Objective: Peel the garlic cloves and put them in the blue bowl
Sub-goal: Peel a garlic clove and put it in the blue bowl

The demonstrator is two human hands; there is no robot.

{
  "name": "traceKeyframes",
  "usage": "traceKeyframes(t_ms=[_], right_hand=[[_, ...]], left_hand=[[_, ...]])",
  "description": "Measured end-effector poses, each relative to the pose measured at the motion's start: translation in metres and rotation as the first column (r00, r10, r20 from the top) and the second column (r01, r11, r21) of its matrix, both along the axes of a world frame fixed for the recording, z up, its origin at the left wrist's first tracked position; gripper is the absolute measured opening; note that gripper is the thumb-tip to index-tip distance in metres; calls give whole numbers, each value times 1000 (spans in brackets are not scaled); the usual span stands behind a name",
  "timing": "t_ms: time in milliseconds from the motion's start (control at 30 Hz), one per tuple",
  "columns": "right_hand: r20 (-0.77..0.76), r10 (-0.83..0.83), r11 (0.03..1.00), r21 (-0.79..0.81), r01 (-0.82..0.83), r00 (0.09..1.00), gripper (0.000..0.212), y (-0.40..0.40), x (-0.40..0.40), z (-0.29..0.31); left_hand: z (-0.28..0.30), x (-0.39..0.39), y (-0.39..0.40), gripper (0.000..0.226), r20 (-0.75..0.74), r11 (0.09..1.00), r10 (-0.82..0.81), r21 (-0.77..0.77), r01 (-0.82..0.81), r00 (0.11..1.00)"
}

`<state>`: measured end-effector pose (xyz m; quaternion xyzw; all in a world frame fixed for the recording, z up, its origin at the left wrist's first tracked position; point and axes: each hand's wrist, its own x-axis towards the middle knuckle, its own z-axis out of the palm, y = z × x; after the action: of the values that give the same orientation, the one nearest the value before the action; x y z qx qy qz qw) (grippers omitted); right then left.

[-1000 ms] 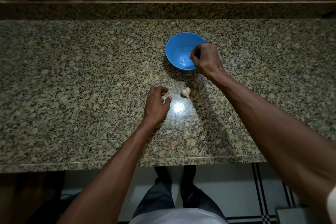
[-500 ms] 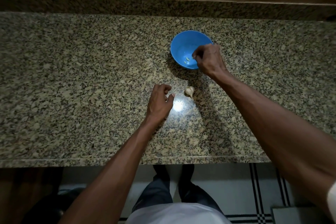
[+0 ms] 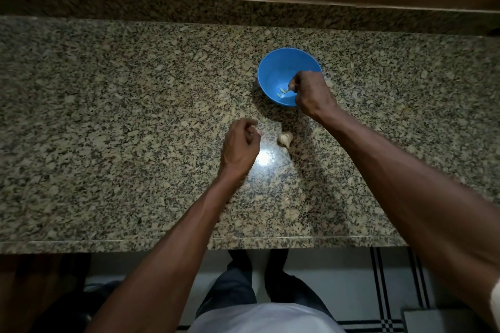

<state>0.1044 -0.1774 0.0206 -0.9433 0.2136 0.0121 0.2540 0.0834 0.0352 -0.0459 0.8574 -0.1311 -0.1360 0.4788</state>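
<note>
The garlic bulb (image 3: 284,139) sat on the granite counter (image 3: 108,116), on the near side of the blue bowl (image 3: 273,73) and well apart from it, just off the bright glare spot; its long axis looked to run from a stubby end nearest the person out toward a rounder end pointing away, slightly tilted, though the shape was small and hard to read. Just beside the bulb, on the side away from the right forearm, hovered the left hand (image 3: 239,146), fingers curled in, thumb tip close to the bulb but not touching; whether it pinched a scrap of skin I could not tell. Farther from the bulb, the right hand (image 3: 311,93) hung over the bowl's near rim, fingertips bunched and dipped inside, right above the pale peeled cloves (image 3: 282,92) lying on the bowl's floor; whether a clove was between those fingers or already let go, I could not tell. So the left hand was clearly the nearer one to the bulb; my read was that the next clove would come from there, with the right hand having to travel back from the bowl.
</note>
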Motion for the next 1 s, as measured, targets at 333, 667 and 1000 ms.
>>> traceKeyframes(t_ms=[333,667,1000], right_hand=[[23,-152,962,235,142,988,16,0,-7,10],[20,-222,916,346,202,975,16,-13,-13,7],[40,-179,906,395,149,983,10,-28,-44,16]], left_hand=[[47,61,-72,34,188,993,-74,-78,90,979],[50,70,-90,17,139,998,-56,-33,61,989],[63,53,-81,18,371,994,79,42,-102,925]])
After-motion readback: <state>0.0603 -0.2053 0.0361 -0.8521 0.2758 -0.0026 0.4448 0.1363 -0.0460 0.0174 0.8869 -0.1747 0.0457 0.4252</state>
